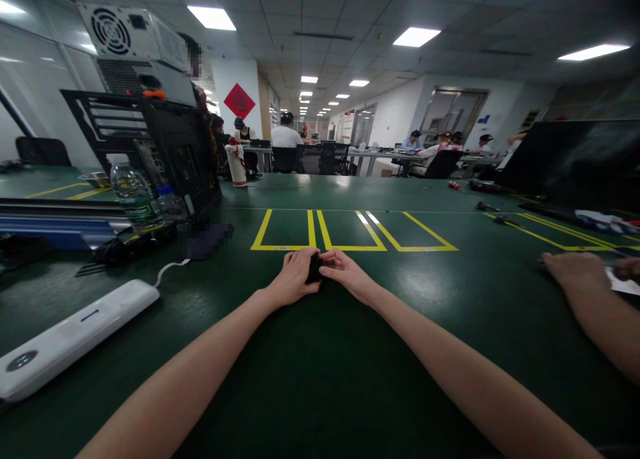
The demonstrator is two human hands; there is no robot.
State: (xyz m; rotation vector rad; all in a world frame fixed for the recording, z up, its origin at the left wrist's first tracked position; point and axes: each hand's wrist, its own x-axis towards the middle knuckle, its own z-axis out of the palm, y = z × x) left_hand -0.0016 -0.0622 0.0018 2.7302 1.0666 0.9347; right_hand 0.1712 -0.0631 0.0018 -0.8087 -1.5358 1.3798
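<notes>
A small black object (315, 270) sits between my two hands, low over the green table (320, 379); its kind is hidden by the fingers. My left hand (296, 276) wraps round it from the left, with the thumb along its near side. From the right, the fingertips of my right hand (347, 272) are pinched together against its edge. Just beyond the hands, yellow tape outlines (351, 248) mark several boxes on the table surface.
At the left lie a white power strip (80, 332) and a clear water bottle (131, 192) beside an opened computer case (175, 152). A figured white bottle (237, 164) stands farther back. Another person's hand (575, 269) rests at the right, near a dark monitor (565, 159).
</notes>
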